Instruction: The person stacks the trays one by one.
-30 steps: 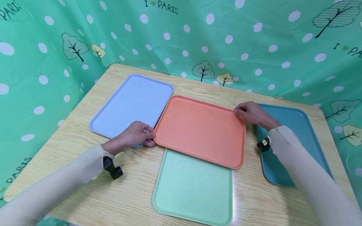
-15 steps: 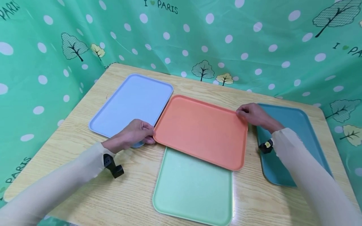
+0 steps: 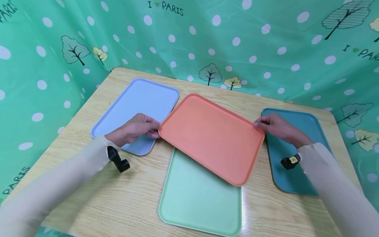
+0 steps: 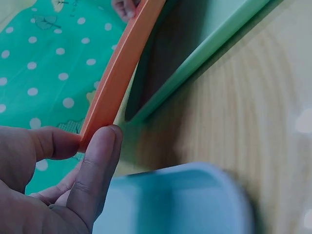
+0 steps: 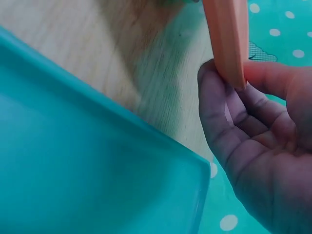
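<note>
An orange tray [image 3: 211,138] is held between both hands, turned at an angle and raised over the table. My left hand [image 3: 137,128] pinches its left corner; in the left wrist view the thumb and a finger [image 4: 97,156] grip the orange edge. My right hand [image 3: 276,126] pinches the right corner, thumb on one face and fingers [image 5: 214,97] on the other in the right wrist view. Beneath, a light green tray [image 3: 201,200] has its far part covered by the orange one. A lavender-blue tray [image 3: 142,102] lies under my left hand, a teal tray [image 3: 296,171] under my right.
The trays lie on a light wooden table [image 3: 124,204] with rounded corners. A green cloth with white dots and trees [image 3: 183,39] hangs behind and along the sides. Black wrist cameras [image 3: 118,159] are strapped to both forearms.
The orange tray has been lifted from near the table and rotated clockwise, its right corner swinging toward the front. Both hands have kept their pinch; the right has moved a little right and nearer.
</note>
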The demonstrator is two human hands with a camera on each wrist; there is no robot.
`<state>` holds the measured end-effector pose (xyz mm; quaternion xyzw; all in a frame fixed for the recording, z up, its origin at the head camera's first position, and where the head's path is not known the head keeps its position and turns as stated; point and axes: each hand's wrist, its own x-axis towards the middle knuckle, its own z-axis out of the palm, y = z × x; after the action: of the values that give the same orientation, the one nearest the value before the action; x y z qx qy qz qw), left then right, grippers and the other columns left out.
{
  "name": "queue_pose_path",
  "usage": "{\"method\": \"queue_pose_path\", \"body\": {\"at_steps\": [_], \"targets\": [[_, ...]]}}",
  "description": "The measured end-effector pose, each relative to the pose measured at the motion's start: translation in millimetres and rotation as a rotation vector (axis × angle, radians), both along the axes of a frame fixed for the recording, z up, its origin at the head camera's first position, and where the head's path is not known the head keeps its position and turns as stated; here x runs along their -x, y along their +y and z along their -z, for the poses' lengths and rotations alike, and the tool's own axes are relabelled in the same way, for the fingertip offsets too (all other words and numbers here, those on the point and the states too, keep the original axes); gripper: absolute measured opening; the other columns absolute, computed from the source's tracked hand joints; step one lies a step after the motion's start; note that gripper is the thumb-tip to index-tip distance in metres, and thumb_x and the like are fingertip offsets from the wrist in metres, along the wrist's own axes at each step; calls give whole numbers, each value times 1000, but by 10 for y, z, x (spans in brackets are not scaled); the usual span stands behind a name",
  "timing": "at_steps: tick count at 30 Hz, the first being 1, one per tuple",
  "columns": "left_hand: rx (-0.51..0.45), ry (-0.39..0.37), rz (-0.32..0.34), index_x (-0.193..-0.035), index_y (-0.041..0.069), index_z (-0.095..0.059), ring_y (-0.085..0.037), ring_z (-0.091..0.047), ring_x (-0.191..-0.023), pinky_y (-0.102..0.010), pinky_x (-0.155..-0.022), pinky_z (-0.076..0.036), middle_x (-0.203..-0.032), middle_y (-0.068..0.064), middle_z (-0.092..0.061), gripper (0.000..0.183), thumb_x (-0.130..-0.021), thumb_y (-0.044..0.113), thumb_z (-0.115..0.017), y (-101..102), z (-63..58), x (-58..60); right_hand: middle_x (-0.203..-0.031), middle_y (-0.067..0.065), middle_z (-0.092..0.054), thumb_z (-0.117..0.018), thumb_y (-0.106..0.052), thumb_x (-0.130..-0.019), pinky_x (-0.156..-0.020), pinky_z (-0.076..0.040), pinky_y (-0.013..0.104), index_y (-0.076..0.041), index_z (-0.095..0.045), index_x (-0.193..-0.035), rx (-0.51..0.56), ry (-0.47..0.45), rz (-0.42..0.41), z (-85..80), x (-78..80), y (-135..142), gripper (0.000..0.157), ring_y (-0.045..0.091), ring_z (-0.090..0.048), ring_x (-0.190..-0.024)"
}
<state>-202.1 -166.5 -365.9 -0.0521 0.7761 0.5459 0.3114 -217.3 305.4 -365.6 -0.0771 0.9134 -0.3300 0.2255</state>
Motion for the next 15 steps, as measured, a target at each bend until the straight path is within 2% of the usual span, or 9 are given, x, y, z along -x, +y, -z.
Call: {"method": "queue_pose_path", "body": {"at_steps": [5,10,15], "targets": [[42,-2,-18,-112,-2,-62,-11,-68,-68,-33,-80,-56,-72,1,-70,31,-90,20,-58,5,-36,149,-81,3,-65,-51,-34,-94,-70,-50,31,-4,-65,-104,105,-99,7,-7,-129,61,35,18,-56,-74],[78,4,-45,-111,1,-64,-11,-68,-65,-35,-80,-55,-74,-1,-70,30,-89,21,-60,48,-59,297,-89,4,-71,-52,-30,-94,-73,-55,32,1,-63,-107,227,-168,4,17,-302,121,36,21,-65,-78],[67,7,-76,-110,0,-65,-13,-67,-63,-35,-78,-56,-74,-4,-69,30,-87,18,-62,92,-68,437,-91,2,-71,-52,-24,-95,-72,-57,33,8,-61,-105,339,-217,-9,55,-481,156,34,20,-67,-79]]}}
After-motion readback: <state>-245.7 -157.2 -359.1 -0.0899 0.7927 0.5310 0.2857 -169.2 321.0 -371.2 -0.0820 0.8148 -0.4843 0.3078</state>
